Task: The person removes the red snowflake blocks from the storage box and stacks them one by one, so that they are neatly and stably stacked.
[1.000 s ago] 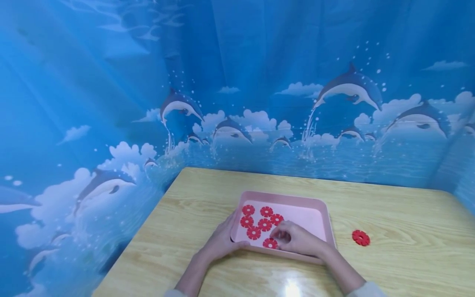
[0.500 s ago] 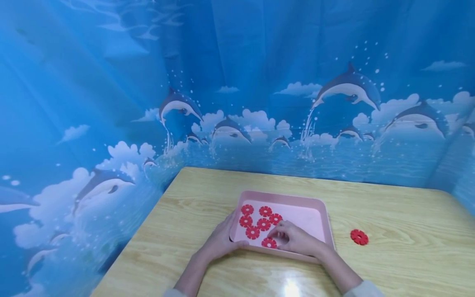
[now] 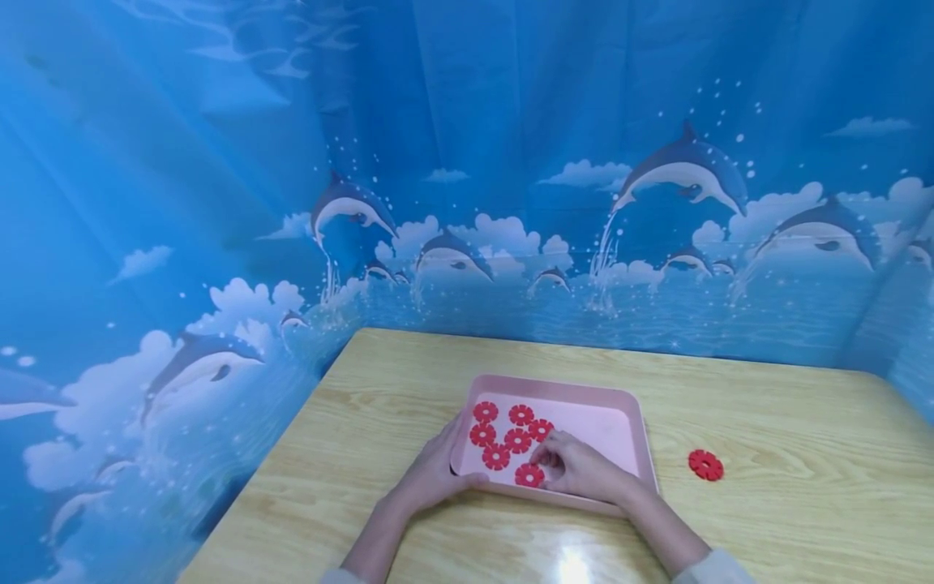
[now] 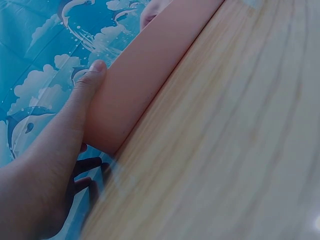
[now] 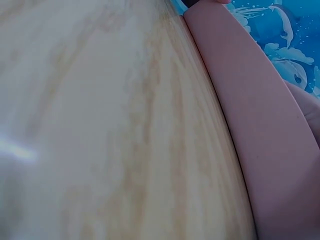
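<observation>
Several red notched interlocking discs [image 3: 496,456] lie flat in the left half of a pink tray [image 3: 635,405]. My left hand [image 3: 430,470] grips the tray's near left corner, thumb on the front rim and fingers along the left side. In the left wrist view, that hand [image 4: 65,135] has its thumb at the rim. My right hand [image 3: 584,470] reaches over the front rim with curled fingers and pinches the right edge of the nearest red disc [image 3: 529,475]. In the right wrist view, the tray's front wall [image 5: 260,130] hides most of this hand.
Another red disc [image 3: 705,465] lies alone on the wooden table [image 3: 803,470], right of the tray. A blue curtain [image 3: 467,162] printed with dolphins hangs behind the table and along its left side. A bright reflection shows on the table's near part.
The whole head view has shifted very slightly. Both hands keep their places at the tray, and the right hand's fingers move only a little at the nearest disc.
</observation>
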Motion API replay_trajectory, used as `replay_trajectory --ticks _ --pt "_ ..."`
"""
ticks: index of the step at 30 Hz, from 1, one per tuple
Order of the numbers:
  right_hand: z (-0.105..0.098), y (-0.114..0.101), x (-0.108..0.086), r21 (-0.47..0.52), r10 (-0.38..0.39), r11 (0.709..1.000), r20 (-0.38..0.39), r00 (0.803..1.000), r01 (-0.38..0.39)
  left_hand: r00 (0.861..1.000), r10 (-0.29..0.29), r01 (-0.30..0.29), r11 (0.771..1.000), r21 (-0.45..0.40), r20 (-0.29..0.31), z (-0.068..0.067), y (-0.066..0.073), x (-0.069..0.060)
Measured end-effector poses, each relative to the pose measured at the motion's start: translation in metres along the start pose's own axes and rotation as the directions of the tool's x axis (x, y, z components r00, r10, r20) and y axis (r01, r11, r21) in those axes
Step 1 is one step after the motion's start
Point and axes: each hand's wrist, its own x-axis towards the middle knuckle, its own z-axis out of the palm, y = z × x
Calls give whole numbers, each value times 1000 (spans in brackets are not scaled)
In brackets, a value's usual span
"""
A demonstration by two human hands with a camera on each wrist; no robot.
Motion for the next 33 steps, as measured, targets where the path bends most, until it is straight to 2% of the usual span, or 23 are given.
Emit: replay_trajectory --ticks 7,20,27,33 --pt "-2 -2 0 13 12 1000 -54 998 -12 1000 24 -24 1000 -10 -7 1 -1 1" --pt "-8 -8 -6 -58 34 997 -172 985 -45 1000 29 -30 999 -18 -12 2 -1 1" --pt "-17 -10 -11 -88 -30 996 -213 976 11 1000 18 -18 998 -57 -8 3 -1 2" --pt "-28 -11 -16 -101 -75 993 -232 970 53 999 32 -33 999 -36 -17 1 0 1"
